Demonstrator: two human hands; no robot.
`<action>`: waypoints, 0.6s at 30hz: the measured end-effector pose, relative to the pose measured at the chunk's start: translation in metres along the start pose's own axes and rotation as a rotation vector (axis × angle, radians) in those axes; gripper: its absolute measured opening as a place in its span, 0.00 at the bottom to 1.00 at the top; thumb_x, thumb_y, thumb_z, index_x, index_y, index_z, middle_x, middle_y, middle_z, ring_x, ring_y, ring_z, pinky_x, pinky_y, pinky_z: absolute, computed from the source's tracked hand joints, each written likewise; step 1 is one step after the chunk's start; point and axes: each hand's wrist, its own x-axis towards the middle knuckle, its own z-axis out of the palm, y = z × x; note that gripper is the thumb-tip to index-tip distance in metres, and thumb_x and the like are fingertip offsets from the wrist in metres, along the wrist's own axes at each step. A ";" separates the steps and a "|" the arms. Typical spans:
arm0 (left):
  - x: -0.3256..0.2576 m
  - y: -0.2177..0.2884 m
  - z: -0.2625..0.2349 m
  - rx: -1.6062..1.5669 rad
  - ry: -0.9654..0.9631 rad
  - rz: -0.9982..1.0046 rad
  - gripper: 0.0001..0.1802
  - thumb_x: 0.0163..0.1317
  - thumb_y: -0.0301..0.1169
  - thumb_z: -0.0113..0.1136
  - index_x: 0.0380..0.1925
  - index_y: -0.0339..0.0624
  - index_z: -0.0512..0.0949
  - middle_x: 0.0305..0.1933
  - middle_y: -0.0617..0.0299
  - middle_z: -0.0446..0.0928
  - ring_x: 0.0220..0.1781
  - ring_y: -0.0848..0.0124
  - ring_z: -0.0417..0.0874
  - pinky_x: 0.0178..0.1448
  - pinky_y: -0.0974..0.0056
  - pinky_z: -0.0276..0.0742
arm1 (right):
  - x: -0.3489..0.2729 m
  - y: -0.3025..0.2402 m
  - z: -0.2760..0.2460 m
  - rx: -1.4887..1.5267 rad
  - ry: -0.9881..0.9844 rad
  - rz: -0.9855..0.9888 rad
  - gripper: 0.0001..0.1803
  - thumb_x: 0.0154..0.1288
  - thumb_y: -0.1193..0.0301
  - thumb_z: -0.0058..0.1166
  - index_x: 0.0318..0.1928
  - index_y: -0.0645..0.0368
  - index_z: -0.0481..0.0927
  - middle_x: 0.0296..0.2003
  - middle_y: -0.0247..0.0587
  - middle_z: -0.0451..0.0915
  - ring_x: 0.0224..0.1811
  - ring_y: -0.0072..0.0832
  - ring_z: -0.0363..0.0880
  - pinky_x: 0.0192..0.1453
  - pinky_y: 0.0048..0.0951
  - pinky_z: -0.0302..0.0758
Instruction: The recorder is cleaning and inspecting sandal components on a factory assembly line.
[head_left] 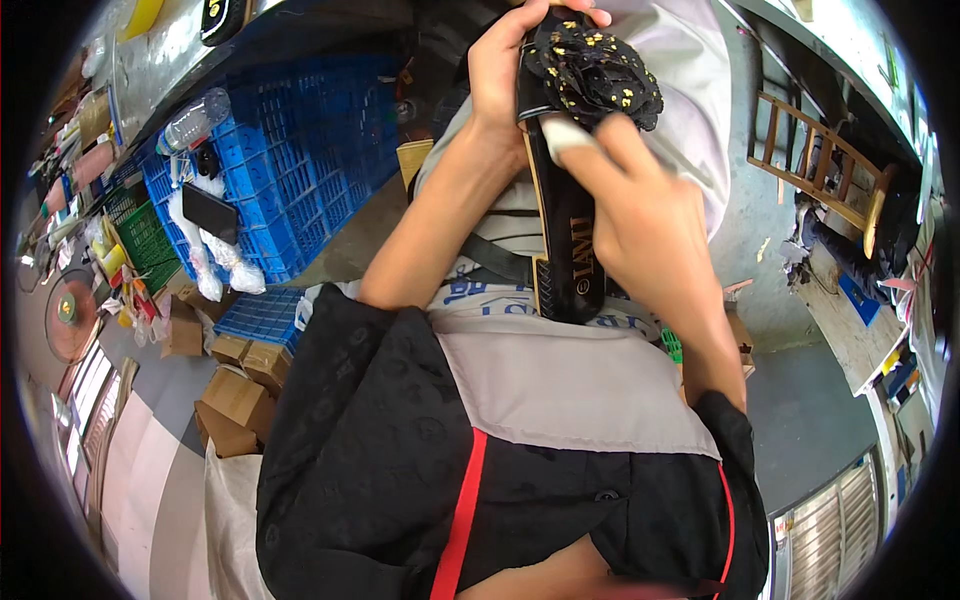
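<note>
A black sandal point(570, 235) with gold lettering on its insole lies lengthwise over my lap, heel toward me. A large ruffled black fabric flower point(600, 75) with gold specks covers its toe end. My left hand point(500, 65) grips the sandal's far end from the left, fingers wrapped around the top. Bent over the insole just below the flower, my right hand point(650, 215) is blurred by motion, its fingers closed. A small white piece point(565, 137) shows at its fingertips; whether this is a cloth or a finger cover, I cannot make out.
Left of me stand stacked blue plastic crates point(290, 160), with a clear bottle point(195, 120) and a dark phone point(210, 213) on top. Cardboard boxes point(235, 405) sit lower left. A wooden ladder-like frame point(815, 160) is at the right. A metal worktop point(170, 75) edges the far left.
</note>
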 end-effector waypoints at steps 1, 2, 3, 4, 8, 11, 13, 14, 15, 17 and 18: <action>-0.002 0.002 -0.003 -0.032 -0.087 0.010 0.15 0.73 0.36 0.45 0.46 0.36 0.75 0.49 0.52 0.78 0.50 0.60 0.81 0.58 0.54 0.81 | -0.010 -0.001 -0.002 0.038 -0.061 0.030 0.22 0.54 0.82 0.54 0.50 0.51 0.82 0.39 0.39 0.74 0.30 0.46 0.83 0.30 0.44 0.79; 0.004 -0.006 -0.001 -0.078 -0.073 0.060 0.15 0.74 0.36 0.44 0.47 0.37 0.74 0.49 0.51 0.78 0.50 0.60 0.81 0.57 0.54 0.82 | -0.014 -0.001 -0.003 0.075 -0.121 0.060 0.23 0.54 0.82 0.54 0.51 0.51 0.81 0.40 0.40 0.74 0.31 0.46 0.83 0.31 0.45 0.79; 0.006 -0.008 -0.001 -0.106 -0.068 0.039 0.14 0.74 0.36 0.45 0.47 0.37 0.74 0.49 0.51 0.78 0.50 0.60 0.81 0.58 0.54 0.82 | -0.011 0.000 -0.005 0.059 -0.100 0.045 0.24 0.55 0.82 0.54 0.53 0.50 0.81 0.40 0.40 0.74 0.30 0.45 0.83 0.31 0.45 0.78; 0.006 -0.009 0.004 -0.139 -0.061 0.012 0.14 0.74 0.36 0.45 0.46 0.37 0.74 0.49 0.51 0.77 0.50 0.61 0.81 0.58 0.54 0.82 | -0.002 0.003 -0.003 0.037 -0.040 0.036 0.25 0.55 0.82 0.54 0.54 0.49 0.81 0.40 0.39 0.74 0.30 0.45 0.83 0.31 0.45 0.78; -0.003 0.002 0.009 -0.050 -0.017 0.004 0.14 0.74 0.36 0.46 0.46 0.37 0.74 0.49 0.53 0.77 0.50 0.62 0.80 0.59 0.55 0.80 | -0.009 0.000 -0.005 0.040 -0.096 0.070 0.24 0.56 0.82 0.52 0.54 0.50 0.81 0.40 0.40 0.75 0.31 0.47 0.82 0.32 0.44 0.79; 0.013 -0.015 -0.010 -0.084 -0.150 0.047 0.14 0.73 0.36 0.46 0.47 0.37 0.74 0.50 0.53 0.77 0.52 0.63 0.79 0.61 0.57 0.78 | 0.000 0.007 -0.009 0.036 -0.101 0.074 0.24 0.57 0.83 0.51 0.54 0.51 0.81 0.40 0.40 0.76 0.31 0.47 0.82 0.34 0.43 0.80; 0.013 -0.015 -0.015 -0.062 -0.155 0.045 0.15 0.74 0.36 0.45 0.48 0.37 0.74 0.50 0.52 0.77 0.51 0.62 0.81 0.60 0.56 0.79 | -0.001 0.007 -0.011 0.038 -0.087 0.045 0.23 0.57 0.84 0.50 0.53 0.53 0.82 0.39 0.41 0.76 0.30 0.48 0.82 0.34 0.44 0.79; 0.007 -0.010 -0.014 -0.054 -0.137 0.031 0.16 0.74 0.37 0.44 0.48 0.36 0.75 0.50 0.52 0.77 0.51 0.60 0.82 0.60 0.55 0.80 | -0.009 0.006 -0.014 0.042 -0.089 0.052 0.23 0.57 0.84 0.50 0.53 0.53 0.82 0.39 0.41 0.76 0.30 0.48 0.82 0.34 0.44 0.79; 0.007 -0.004 -0.017 0.034 -0.091 0.033 0.18 0.75 0.38 0.42 0.49 0.35 0.75 0.50 0.51 0.78 0.50 0.57 0.84 0.57 0.53 0.83 | -0.019 0.009 -0.019 0.111 -0.136 0.094 0.20 0.59 0.85 0.48 0.49 0.58 0.83 0.38 0.43 0.75 0.33 0.45 0.80 0.37 0.39 0.76; 0.005 0.002 -0.019 0.015 -0.090 0.082 0.18 0.75 0.38 0.42 0.50 0.36 0.75 0.50 0.52 0.79 0.50 0.54 0.85 0.53 0.50 0.85 | -0.025 0.026 -0.030 0.184 -0.186 0.104 0.17 0.60 0.86 0.47 0.46 0.62 0.84 0.38 0.45 0.75 0.36 0.43 0.79 0.40 0.34 0.74; 0.008 0.001 -0.020 -0.001 -0.096 0.108 0.18 0.75 0.38 0.42 0.50 0.36 0.75 0.50 0.52 0.79 0.50 0.54 0.85 0.53 0.50 0.85 | -0.029 0.042 -0.037 0.340 -0.193 0.115 0.15 0.59 0.84 0.47 0.43 0.64 0.84 0.38 0.45 0.74 0.37 0.40 0.76 0.41 0.31 0.71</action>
